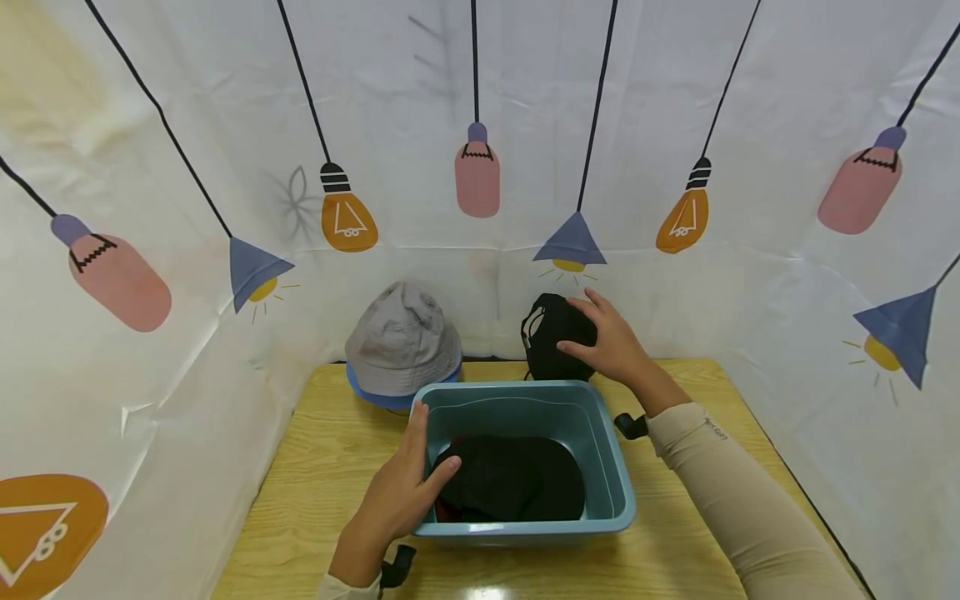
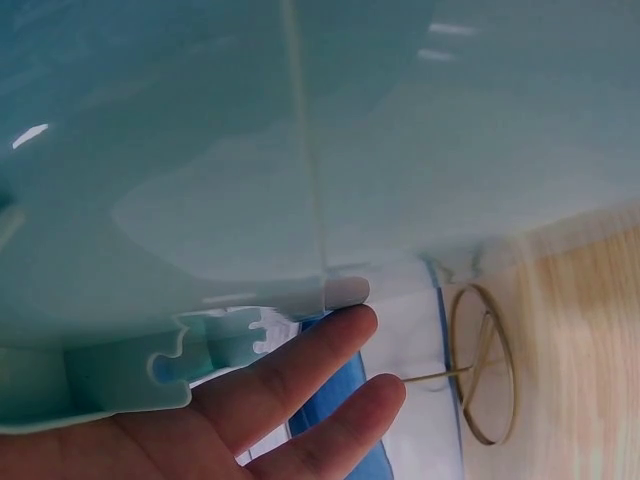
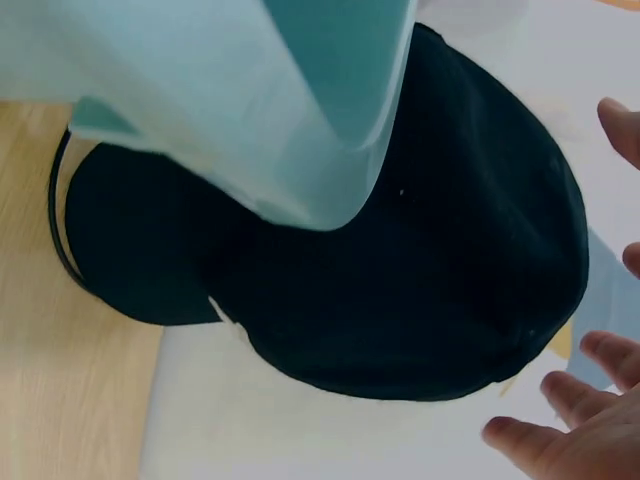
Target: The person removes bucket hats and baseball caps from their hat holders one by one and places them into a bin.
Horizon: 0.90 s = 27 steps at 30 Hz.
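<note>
In the head view, a black cap (image 1: 517,479) lies in a light blue plastic basin (image 1: 525,527). My left hand (image 1: 397,483) is at the basin's left rim, thumb stretched over the inside. In the left wrist view its straight fingers (image 2: 290,378) lie along the outer wall, one fingertip right at the plastic. Behind the basin stands another black cap (image 1: 555,337). My right hand (image 1: 611,342) reaches over that cap with fingers spread. The right wrist view shows these fingertips (image 3: 565,395) just beside the cap's crown.
A grey bucket hat (image 1: 405,333) sits over a blue hat (image 1: 375,389) at the back left. A thin gold wire stand (image 2: 510,380) shows near it. Behind the wooden table (image 1: 330,467) hangs a white cloth (image 1: 420,200) printed with lamps.
</note>
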Tool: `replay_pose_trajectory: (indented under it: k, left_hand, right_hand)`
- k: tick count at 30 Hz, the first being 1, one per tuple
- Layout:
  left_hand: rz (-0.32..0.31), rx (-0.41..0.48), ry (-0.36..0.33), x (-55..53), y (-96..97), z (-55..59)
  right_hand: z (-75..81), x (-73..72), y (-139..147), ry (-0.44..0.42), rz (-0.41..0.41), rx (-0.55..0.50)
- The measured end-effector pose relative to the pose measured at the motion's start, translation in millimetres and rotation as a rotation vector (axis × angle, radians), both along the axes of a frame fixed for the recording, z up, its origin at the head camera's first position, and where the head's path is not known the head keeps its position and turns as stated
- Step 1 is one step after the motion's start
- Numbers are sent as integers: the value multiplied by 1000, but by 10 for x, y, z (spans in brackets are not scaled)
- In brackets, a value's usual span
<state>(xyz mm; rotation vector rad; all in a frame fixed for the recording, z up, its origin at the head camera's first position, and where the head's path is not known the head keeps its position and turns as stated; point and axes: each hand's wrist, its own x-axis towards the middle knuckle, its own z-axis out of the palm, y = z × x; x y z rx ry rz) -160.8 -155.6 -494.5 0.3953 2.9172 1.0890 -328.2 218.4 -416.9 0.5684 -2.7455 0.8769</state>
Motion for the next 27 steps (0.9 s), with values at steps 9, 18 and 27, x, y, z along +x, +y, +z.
replay_pose_trajectory:
  k: [9,18,27]
  left_hand:
    - [-4,4,-10,7,-7,-2]
    - [-5,6,-6,13,-15,0]
    - [-5,7,-7,16,-28,8]
  right_hand:
    - [-39,-28,50,-93,-46,-24]
    - [-134,-54,75,-139,-65,-36]
    - [-281,-110,118,-170,-76,-57]
